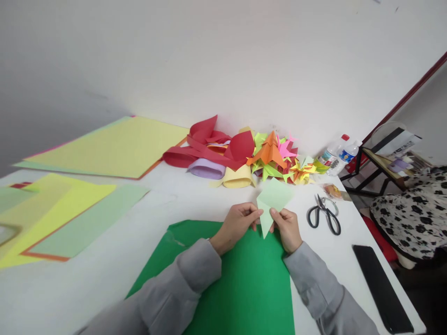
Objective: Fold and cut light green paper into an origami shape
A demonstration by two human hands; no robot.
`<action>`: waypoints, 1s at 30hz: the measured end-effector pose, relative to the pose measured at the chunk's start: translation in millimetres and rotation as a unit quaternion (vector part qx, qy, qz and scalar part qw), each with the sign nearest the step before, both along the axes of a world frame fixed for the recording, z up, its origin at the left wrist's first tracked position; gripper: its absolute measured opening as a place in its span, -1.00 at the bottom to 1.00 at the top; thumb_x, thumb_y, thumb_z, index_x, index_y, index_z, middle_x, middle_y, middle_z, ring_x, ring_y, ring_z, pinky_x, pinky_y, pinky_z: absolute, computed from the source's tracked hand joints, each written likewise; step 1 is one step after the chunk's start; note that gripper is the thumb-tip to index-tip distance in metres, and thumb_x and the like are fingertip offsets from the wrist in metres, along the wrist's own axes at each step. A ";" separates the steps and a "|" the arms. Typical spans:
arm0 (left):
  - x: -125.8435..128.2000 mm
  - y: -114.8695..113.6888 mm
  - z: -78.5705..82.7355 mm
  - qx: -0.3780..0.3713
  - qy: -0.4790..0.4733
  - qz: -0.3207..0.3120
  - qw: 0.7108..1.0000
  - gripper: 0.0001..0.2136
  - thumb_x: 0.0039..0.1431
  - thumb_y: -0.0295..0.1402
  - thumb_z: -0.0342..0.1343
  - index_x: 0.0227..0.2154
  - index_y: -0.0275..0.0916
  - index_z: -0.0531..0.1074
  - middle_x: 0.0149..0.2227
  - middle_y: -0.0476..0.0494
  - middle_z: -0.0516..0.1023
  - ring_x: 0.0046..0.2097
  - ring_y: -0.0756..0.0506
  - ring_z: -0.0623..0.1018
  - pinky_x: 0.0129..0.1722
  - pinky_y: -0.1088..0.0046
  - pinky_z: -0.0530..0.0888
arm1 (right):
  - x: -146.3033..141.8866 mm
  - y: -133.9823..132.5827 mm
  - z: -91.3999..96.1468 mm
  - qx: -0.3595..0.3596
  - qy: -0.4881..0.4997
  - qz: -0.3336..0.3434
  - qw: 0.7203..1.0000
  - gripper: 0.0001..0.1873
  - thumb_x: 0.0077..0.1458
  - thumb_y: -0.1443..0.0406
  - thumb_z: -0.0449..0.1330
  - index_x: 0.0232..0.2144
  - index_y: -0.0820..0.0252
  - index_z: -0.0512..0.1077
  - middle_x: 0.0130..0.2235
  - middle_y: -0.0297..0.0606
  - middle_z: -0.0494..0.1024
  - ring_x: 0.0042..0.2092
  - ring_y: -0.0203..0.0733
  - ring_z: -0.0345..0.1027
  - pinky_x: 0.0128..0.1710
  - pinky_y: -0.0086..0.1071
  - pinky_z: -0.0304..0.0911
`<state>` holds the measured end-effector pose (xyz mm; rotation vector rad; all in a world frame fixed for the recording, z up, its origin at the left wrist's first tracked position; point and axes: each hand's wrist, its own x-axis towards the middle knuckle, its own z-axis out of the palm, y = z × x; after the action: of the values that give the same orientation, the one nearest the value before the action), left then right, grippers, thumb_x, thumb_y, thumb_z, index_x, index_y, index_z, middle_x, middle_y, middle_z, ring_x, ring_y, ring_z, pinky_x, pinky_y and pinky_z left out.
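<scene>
A pale green sheet of folded paper (274,195) is held up between my two hands, its narrow point hanging downward. My left hand (240,221) pinches the paper's left edge between thumb and fingers. On the other side my right hand (286,225) grips it, the thumb lying on the front face and the fingers behind. Both hands are above the far end of a large green sheet (244,279) spread on the table. The back of the folded paper is hidden from me.
Folded paper stars (268,156) and curled red paper (209,144) lie along the wall. Black-handled scissors (323,216), a black slab (380,288) and two bottles (338,153) are on the right. Coloured sheets (115,146) cover the left side. Patterned fabric (412,214) shows beyond the table's right edge.
</scene>
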<state>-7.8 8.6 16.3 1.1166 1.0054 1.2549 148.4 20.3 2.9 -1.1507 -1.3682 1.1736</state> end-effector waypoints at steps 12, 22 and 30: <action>2.6 -1.4 -2.5 0.019 0.046 -0.018 0.999 -0.70 -0.04 -0.18 0.20 -0.67 -0.27 0.33 -0.66 0.06 0.34 -0.66 0.08 0.33 -0.60 0.53 0.28 | -2.0 -0.6 3.4 -0.007 0.006 -0.036 0.999 -0.52 -0.03 0.00 0.26 -0.73 0.18 0.28 -0.77 -0.41 0.38 -0.70 -0.37 0.14 -0.61 -0.44 0.03; 3.9 -1.6 -8.3 0.015 0.096 -0.050 0.994 -0.72 -0.03 -0.17 0.15 -0.64 -0.26 0.33 -0.71 0.09 0.30 -0.69 0.06 0.31 -0.65 0.54 0.25 | -1.7 2.2 -3.8 -0.023 0.055 -0.060 0.996 -0.53 -0.04 -0.02 0.26 -0.69 0.20 0.31 -0.74 -0.39 0.42 -0.68 -0.33 0.22 -0.59 -0.43 0.11; 4.0 -3.9 -7.8 0.037 0.147 -0.076 0.985 -0.72 0.02 -0.16 0.08 -0.64 -0.23 0.27 -0.74 0.13 0.21 -0.67 0.06 0.26 -0.65 0.54 0.20 | -3.2 5.0 -2.8 -0.054 0.118 -0.085 0.988 -0.54 -0.13 -0.04 0.31 -0.69 0.18 0.32 -0.73 -0.40 0.41 -0.67 -0.31 0.23 -0.59 -0.41 0.15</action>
<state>-3.8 4.6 8.4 1.4390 1.0763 1.0303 145.2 25.3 0.0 -1.1405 -1.0180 1.2279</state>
